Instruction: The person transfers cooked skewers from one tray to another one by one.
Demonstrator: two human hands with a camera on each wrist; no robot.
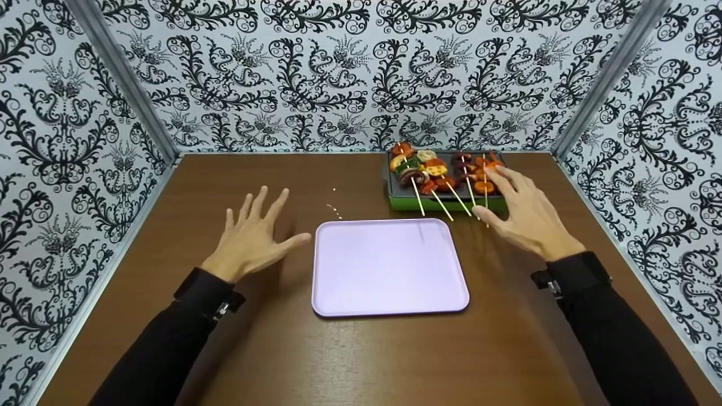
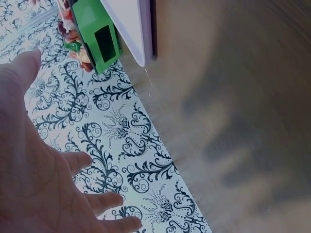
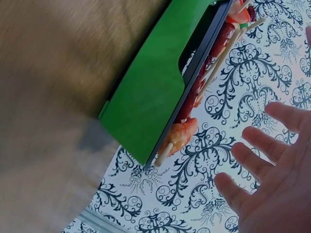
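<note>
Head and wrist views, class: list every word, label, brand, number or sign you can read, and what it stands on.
None can be read in any view.
Green grill: no lettering visible.
Lilac tray: none visible.
Patterned wall: scrollwork, no letters or numbers.
Pale specks on the table: too small to make out.

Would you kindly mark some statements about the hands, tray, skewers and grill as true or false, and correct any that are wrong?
1. The purple tray lies on the brown table. True.
2. The left hand grips the tray. False: its fingers are spread, left of the tray.
3. Skewers of food rest on the green grill. True.
4. The right hand pinches a skewer. False: it holds nothing, fingers extended near the skewers.
5. Both sleeves are black. True.
</note>
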